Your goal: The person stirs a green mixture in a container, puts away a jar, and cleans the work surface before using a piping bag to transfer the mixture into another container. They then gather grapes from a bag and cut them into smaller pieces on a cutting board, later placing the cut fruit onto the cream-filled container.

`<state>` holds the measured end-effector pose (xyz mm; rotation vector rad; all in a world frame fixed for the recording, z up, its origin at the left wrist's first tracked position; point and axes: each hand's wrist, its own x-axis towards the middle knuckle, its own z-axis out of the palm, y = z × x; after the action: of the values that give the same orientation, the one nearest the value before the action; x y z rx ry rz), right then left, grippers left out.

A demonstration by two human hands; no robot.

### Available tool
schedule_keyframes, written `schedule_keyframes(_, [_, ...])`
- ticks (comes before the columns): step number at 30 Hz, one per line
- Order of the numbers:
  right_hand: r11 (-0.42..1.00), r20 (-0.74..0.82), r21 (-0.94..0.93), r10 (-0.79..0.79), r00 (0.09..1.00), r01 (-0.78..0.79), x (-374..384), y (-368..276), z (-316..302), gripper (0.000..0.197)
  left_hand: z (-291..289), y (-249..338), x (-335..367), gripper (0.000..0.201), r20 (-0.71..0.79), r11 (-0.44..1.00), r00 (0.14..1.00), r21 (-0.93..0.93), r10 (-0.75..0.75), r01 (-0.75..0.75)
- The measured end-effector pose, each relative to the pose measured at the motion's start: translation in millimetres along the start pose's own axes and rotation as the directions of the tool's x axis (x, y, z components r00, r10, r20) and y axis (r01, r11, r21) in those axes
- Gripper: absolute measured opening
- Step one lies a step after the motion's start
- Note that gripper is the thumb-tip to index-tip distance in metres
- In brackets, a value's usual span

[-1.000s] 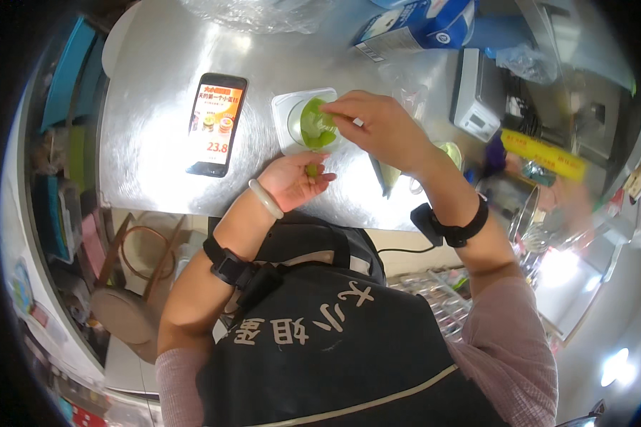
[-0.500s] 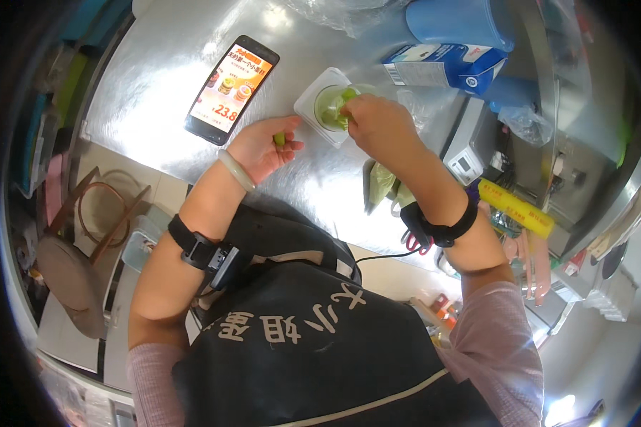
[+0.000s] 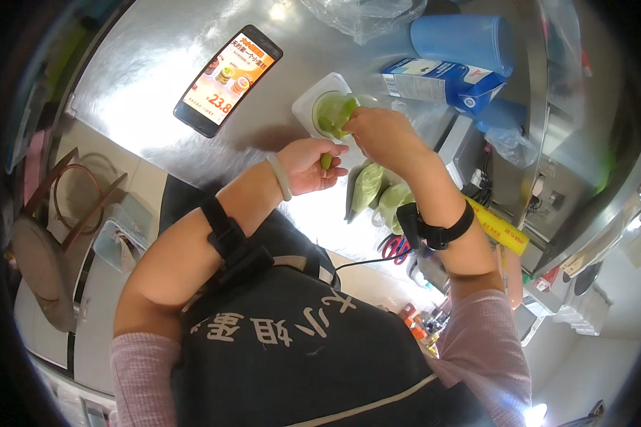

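A small white square-rimmed container stands on the metal table, with soft-looking green contents in its round middle. My right hand reaches over its right side, fingers pinched together at the green contents; whatever they grip is hidden. Just below the container, my left hand is turned palm up, its fingers curled round a small green piece. Nearer to me, beside my right forearm, lies a bag filled with something pale green. Another pale green item lies partly behind that forearm.
A lit phone lies left of the container. Farther right are a blue cup, a blue-and-white carton and a grey box-shaped device. Clear plastic lies at the back. A yellow roll sits by my right forearm.
My left hand has moved right, closer to my right hand and the container, still with the green piece. My right hand stays pinched at the container's edge. The whole view has shifted slightly.
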<state>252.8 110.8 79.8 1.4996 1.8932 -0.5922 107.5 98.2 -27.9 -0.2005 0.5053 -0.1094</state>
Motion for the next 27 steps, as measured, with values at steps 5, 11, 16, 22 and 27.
schedule_keyframes(5, [0.999, -0.011, 0.024, -0.026, 1.000, 0.026, -1, -2, -10, 0.014, 1, -4, 5, 0.010, 0.039, 0.991, 0.997, -0.122, 0.065, -0.060])
schedule_keyframes(11, [0.998, 0.093, 0.066, 0.008, 0.996, -0.014, -2, -1, -7, 0.025, 8, -5, 2, 0.008, 0.011, 0.978, 0.996, -0.194, 0.085, -0.081])
schedule_keyframes(16, [0.994, 0.073, 0.105, -0.033, 0.997, 0.025, -6, 4, -5, 0.031, 8, -3, 2, 0.012, 0.006, 0.971, 0.997, -0.229, 0.073, -0.070])
schedule_keyframes(22, [0.990, -0.249, 0.129, -0.022, 0.968, 0.056, -22, 15, -9, 0.028, 3, -3, 2, 0.015, 0.056, 0.984, 0.994, -0.157, 0.090, -0.080])
schedule_keyframes(27, [0.988, -0.230, 0.117, -0.077, 0.970, 0.106, -18, 11, -4, 0.027, 6, 0, -6, 0.017, 0.024, 0.994, 0.999, -0.101, 0.043, -0.040])
